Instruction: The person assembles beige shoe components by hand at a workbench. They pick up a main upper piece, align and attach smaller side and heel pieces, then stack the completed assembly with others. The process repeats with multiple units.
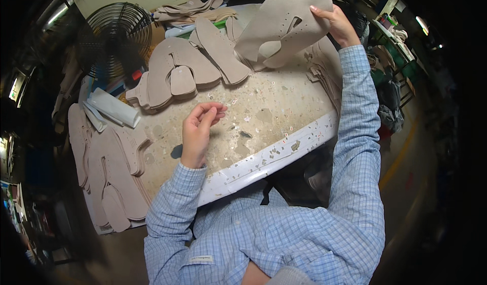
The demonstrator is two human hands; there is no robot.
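At the table's far right, my right hand [341, 25] grips the edge of a beige leather shoe-upper piece [284, 19], thumb on its face. The piece is raised and tilted, with a slot, small punched holes and a rounded cut-out. My left hand [199, 130] hovers over the table's middle, fingers loosely bent and apart, with nothing visible in it. Beyond it lies a stack of similar upper pieces [165, 69], with a longer stack of pieces [218, 49] beside it. Another stack [322, 74] sits below the raised piece, partly hidden by my right arm.
More stacked pieces [119, 168] cover the table's left end. A black fan [115, 36] stands at the back left, near rolled white sheets [114, 107]. Small scraps [246, 134] litter the worn tabletop [223, 153]. Dark bags [390, 102] are beyond the right edge.
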